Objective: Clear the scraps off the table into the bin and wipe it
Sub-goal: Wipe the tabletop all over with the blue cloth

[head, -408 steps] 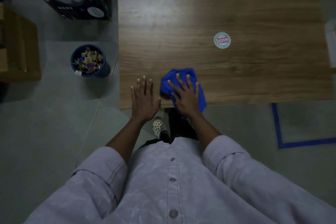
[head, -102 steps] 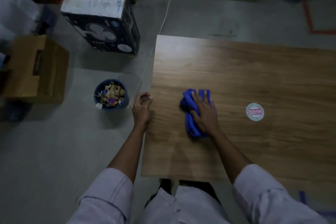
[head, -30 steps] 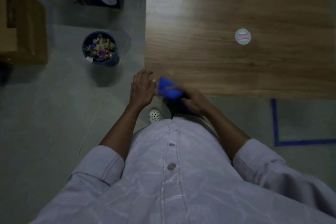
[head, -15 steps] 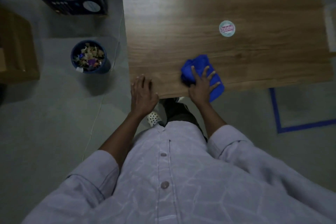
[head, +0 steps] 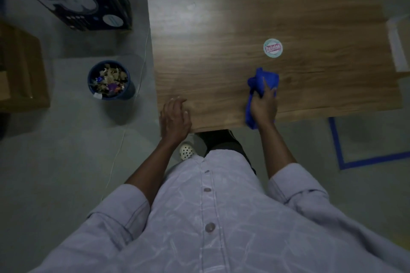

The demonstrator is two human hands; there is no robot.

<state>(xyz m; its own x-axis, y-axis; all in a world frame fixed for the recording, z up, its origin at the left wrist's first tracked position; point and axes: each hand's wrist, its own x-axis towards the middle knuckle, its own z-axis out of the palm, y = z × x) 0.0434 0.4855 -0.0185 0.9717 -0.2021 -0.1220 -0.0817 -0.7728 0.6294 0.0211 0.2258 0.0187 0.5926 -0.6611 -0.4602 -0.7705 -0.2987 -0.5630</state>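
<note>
Our right hand (head: 263,105) bunches the blue cloth (head: 265,78) in a curled grip, right of centre, pressing it to the table (head: 210,46) near its front edge, likely so the wad wipes firmly. Our left hand (head: 174,117) rests relaxed, holding nothing, on the near-left corner, seemingly as a brace. Scraps (head: 109,78) sit in the bin (head: 131,90) at mid-left, so only wiping seems left.

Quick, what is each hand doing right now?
Left hand: open, resting on the table edge, holding nothing.
Right hand: gripping the cloth.
</note>
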